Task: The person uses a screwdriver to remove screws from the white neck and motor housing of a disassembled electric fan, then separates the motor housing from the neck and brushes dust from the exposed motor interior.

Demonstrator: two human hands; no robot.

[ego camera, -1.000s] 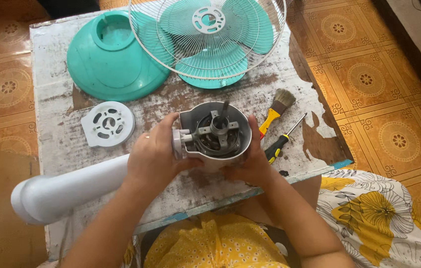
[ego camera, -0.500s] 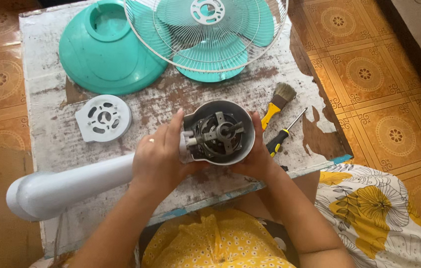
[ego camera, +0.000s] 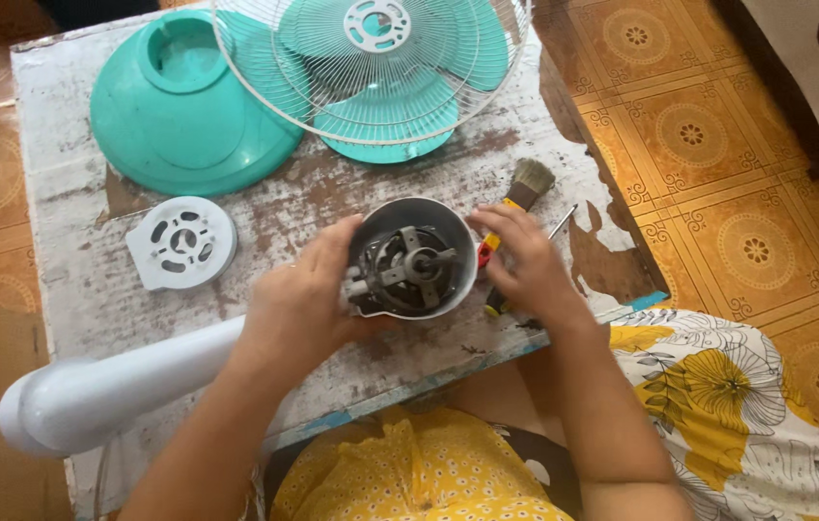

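Note:
A grey fan motor housing (ego camera: 414, 265) with its dark metal motor showing rests on the worn white table (ego camera: 62, 222) in front of me. My left hand (ego camera: 303, 299) grips its left side. My right hand (ego camera: 525, 270) lies just right of the housing, fingertips at the rim. Its spread fingers rest over the handles of a paintbrush (ego camera: 530, 181) and a screwdriver (ego camera: 562, 222). I cannot see them closed around either tool.
A white round vented plate (ego camera: 182, 243) lies at the left. Behind are a teal fan cover (ego camera: 173, 106), a wire grille (ego camera: 264, 87) and teal blades (ego camera: 400, 135). A white fan pole (ego camera: 129, 386) runs from the housing to the lower left. Tiled floor (ego camera: 718, 193) at the right.
My right hand has come off the housing's right side and shifted right onto the tool handles. My left hand still holds the housing, which has turned slightly.

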